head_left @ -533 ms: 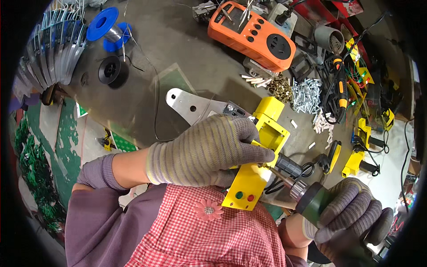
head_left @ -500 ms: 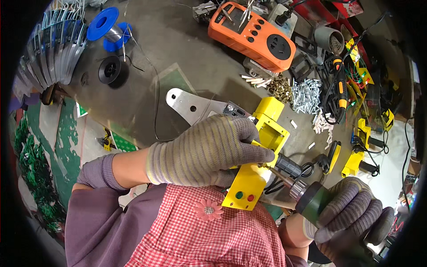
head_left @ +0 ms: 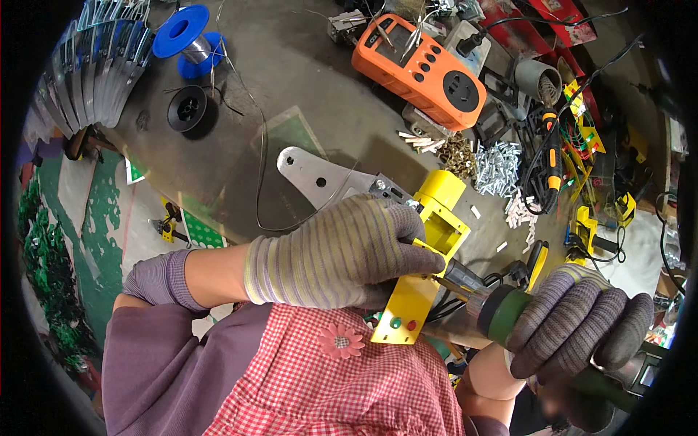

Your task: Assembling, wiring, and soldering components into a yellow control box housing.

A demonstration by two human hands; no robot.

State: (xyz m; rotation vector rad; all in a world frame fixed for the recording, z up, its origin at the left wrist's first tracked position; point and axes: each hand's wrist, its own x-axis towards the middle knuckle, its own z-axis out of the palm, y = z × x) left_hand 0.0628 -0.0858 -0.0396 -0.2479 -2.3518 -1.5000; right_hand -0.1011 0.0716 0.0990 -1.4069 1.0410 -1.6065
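Note:
My left hand (head_left: 342,251), in a striped grey glove, is closed around a yellow metal housing (head_left: 401,311) held above my lap. The housing has an open frame at its upper end and a green and a red button on its lower flat face. A grey metal bracket plate (head_left: 314,176) with holes extends from behind that hand. In my gloved right hand (head_left: 574,320) is a green power drill (head_left: 507,317), held sideways. Its thin bit reaches the edge of the housing, close to my left fingertips; exact contact is hard to make out.
On the bench lie an orange power meter (head_left: 422,69), heaps of silver screws (head_left: 498,168) and white sleeves (head_left: 520,207), and a soldering iron (head_left: 552,156). A blue wire spool (head_left: 178,33) and a black spool (head_left: 187,109) stand left. More yellow housings (head_left: 582,236) lie right.
The view has shifted slightly. My right hand and the drill have swung a little, with the bit staying by the housing. My left hand keeps its grip.

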